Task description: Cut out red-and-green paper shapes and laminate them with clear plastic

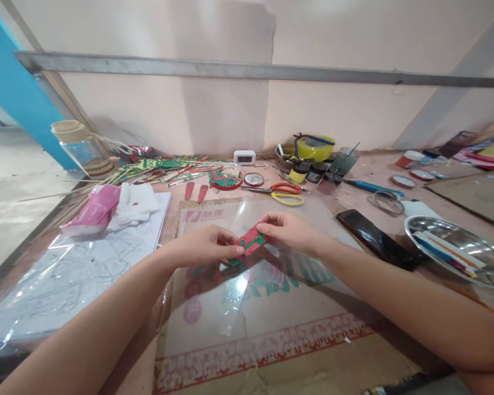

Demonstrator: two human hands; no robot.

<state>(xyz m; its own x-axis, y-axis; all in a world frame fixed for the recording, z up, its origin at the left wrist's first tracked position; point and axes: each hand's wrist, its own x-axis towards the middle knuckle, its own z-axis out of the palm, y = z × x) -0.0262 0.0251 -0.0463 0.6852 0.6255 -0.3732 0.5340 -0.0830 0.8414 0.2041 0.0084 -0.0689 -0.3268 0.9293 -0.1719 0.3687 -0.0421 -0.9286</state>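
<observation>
Left hand (208,247) pinches the near-left end of a red-and-green painted strip (251,240); right hand (290,230) pinches its far-right end, above the clear sheet (247,285) on the counter (395,181). Strip looks thin, light, bendable: best held by its ends. Fingertips hide both ends; painted pattern hard to read.

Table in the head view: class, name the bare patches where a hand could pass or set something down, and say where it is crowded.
Free: the glass sheet below both hands; a strip between phone and scissors. Crowded: the back edge, around the yellow tub and sticks.
</observation>
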